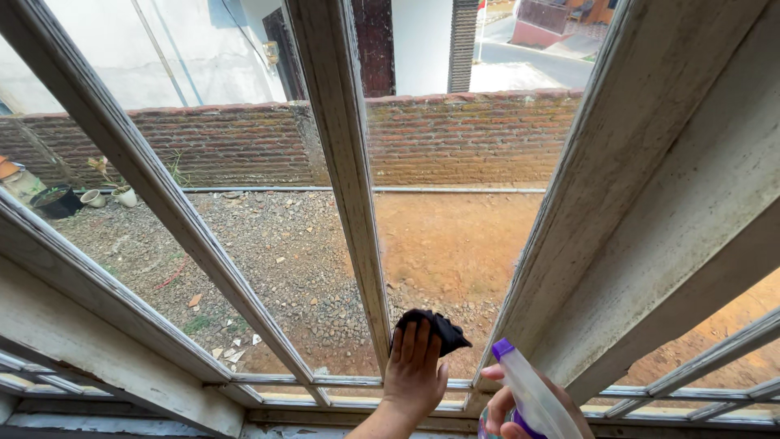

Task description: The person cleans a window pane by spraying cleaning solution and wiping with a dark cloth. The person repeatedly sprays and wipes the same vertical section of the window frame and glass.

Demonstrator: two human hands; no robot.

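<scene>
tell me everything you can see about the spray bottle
The spray bottle sits at the bottom edge of the view, gripped in the right hand. It looks like clear or whitish plastic with a purple nozzle tip and purple on its lower part. It tilts up and leftward, the nozzle toward the window glass. Its base is cut off.

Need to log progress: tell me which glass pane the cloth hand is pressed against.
The right-hand tall pane: the left hand presses the black cloth at its bottom-left corner, beside the centre mullion.
</scene>
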